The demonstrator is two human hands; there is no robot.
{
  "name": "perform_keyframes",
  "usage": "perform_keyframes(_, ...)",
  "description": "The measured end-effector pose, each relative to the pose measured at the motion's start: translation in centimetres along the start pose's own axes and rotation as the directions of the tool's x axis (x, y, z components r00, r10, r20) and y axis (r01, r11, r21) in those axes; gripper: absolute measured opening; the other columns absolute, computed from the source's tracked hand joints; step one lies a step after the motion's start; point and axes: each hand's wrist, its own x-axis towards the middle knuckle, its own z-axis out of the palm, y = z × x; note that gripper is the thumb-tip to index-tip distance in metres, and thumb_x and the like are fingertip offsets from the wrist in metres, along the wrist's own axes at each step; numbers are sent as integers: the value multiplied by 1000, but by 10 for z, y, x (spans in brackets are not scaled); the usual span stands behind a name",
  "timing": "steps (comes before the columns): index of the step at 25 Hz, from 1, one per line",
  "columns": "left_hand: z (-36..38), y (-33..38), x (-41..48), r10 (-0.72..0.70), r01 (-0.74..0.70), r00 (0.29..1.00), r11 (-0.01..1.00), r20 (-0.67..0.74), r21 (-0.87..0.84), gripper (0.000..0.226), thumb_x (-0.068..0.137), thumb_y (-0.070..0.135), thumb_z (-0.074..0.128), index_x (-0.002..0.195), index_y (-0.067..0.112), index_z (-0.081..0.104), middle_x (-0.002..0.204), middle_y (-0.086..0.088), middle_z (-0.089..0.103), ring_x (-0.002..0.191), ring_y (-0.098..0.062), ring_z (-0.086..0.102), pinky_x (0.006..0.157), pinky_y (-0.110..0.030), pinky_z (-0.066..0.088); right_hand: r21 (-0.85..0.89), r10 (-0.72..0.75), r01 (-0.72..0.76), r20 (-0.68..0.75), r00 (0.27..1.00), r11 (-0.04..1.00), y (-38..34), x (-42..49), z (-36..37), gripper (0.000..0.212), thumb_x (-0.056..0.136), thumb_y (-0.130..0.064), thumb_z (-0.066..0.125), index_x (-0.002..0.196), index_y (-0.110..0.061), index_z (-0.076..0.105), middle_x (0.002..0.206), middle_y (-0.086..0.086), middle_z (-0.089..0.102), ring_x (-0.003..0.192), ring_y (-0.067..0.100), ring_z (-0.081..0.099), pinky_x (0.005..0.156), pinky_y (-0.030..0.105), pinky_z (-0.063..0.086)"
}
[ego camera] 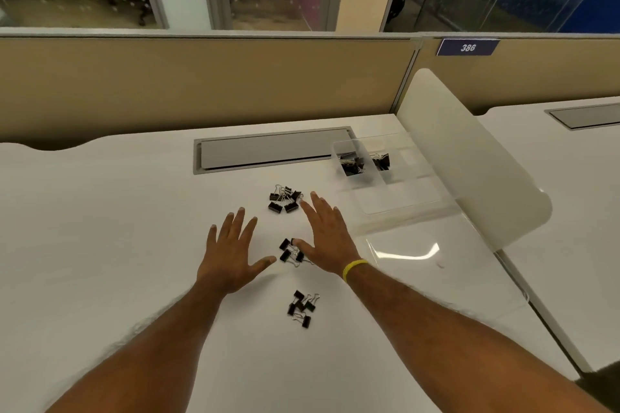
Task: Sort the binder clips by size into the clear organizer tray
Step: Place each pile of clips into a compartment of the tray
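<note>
Three small heaps of black binder clips lie on the white desk: a far heap (284, 200), a middle heap (290, 252) and a near heap (302, 308). My left hand (231, 251) is spread flat with straight fingers, its thumb tip just left of the middle heap. My right hand (327, 238) is also flat and open, its thumb beside the middle heap and its fingertips close to the far heap. Neither hand holds a clip. The clear organizer tray (396, 201) stands at the right, with black clips in two of its far compartments (364, 163).
A grey cable hatch (268, 149) is set into the desk behind the clips. A white curved divider panel (469, 157) rises right of the tray. A tan partition wall (201, 84) closes the back. A yellow band circles my right wrist.
</note>
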Motion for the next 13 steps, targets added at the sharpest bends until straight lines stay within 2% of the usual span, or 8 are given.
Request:
perform_keyframes(8, 6, -28, 7, 0, 0, 1000, 1000, 10, 9, 111, 65, 90, -5, 155, 25, 1, 162, -5, -14, 149, -24, -12, 119, -50, -2, 59, 66, -69, 61, 996, 996, -8, 10, 22, 81, 92, -47, 51, 155, -24, 5, 164, 1, -3, 151, 22, -1, 121, 41, 1)
perform_keyframes(11, 2, -32, 28, 9, -9, 1000, 1000, 18, 24, 102, 72, 83, 1, 155, 24, 0, 162, -5, -14, 149, -24, -11, 119, -50, 0, 58, 63, -67, 65, 996, 996, -6, 33, 22, 82, 91, -44, 55, 155, -22, 8, 164, 2, 0, 150, 22, 3, 122, 41, 6)
perform_keyframes(13, -2, -31, 44, 29, -29, 999, 999, 23, 23, 92, 82, 78, 14, 155, 23, 0, 162, -6, -12, 150, -24, -8, 120, -48, 3, 54, 58, -62, 68, 996, 997, -3, 51, 21, 83, 91, -42, 58, 154, -21, 10, 164, 3, 1, 150, 23, 5, 122, 42, 11)
